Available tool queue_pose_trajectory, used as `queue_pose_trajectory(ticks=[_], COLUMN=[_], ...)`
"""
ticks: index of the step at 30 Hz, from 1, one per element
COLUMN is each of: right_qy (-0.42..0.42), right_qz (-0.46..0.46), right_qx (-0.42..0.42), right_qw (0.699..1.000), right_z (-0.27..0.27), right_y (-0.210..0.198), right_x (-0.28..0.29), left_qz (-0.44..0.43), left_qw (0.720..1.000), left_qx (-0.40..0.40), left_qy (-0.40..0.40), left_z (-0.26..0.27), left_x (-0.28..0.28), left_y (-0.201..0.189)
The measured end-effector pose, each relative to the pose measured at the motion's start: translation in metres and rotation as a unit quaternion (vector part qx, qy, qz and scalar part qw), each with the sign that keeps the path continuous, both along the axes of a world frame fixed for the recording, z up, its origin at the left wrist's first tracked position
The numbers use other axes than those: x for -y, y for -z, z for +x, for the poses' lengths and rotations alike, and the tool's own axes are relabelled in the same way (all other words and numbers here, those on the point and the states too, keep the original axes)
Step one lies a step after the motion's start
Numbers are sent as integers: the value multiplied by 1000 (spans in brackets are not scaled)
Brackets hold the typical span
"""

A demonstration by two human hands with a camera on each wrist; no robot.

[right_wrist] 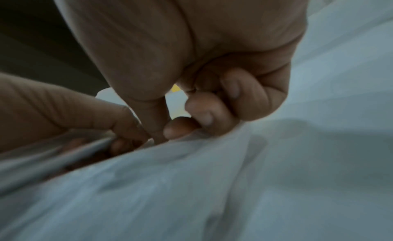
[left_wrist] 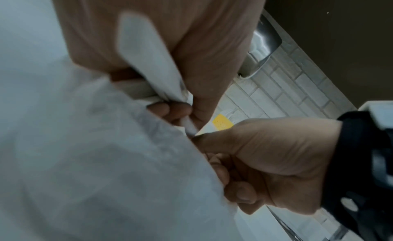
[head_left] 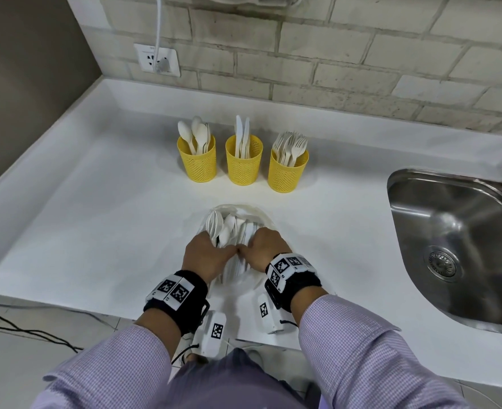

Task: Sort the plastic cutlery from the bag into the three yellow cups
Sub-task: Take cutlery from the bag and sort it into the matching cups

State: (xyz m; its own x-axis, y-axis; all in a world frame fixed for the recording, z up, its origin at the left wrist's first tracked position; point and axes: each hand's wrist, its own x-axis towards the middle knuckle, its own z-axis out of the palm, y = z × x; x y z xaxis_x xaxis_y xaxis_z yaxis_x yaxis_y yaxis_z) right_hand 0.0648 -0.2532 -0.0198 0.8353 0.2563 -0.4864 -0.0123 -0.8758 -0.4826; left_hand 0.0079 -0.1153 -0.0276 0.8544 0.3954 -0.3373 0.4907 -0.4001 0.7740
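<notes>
Cutlery [head_left: 229, 228] is lying bagged on the surface [head_left: 96, 216] before the cups [head_left: 243, 160]; left hand [head_left: 205, 256] and right hand [head_left: 266, 246] are pinching the bag [head_left: 261, 215] film. Pieces judged light, stiff, slippery; handles are offering the best grip

left hand [head_left: 205, 255]: fingers curled, pinching | right hand [head_left: 268, 249]: same, thumbs touching

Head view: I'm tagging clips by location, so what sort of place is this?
Probably a kitchen: a white countertop with a steel sink set in it, against a brick-tile wall.
</notes>
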Motion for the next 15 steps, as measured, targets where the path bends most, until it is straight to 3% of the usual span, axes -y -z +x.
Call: queue_pose_trajectory(ticks=[6, 10, 15], right_qy=[-25, -37, -41], right_qz=[-32, -65, -42], right_qx=[16, 29, 8], right_qw=[999, 997, 998], right_z=[-5, -3, 1], right_y=[-8, -11, -14], right_x=[-9, -16, -13], left_qz=[15, 32, 94], left_qw=[1000, 999, 993], left_qx=[6, -12, -33], left_qy=[-9, 24, 60], left_z=[0, 0, 4], left_x=[-4, -6, -11], left_y=[0, -1, -4])
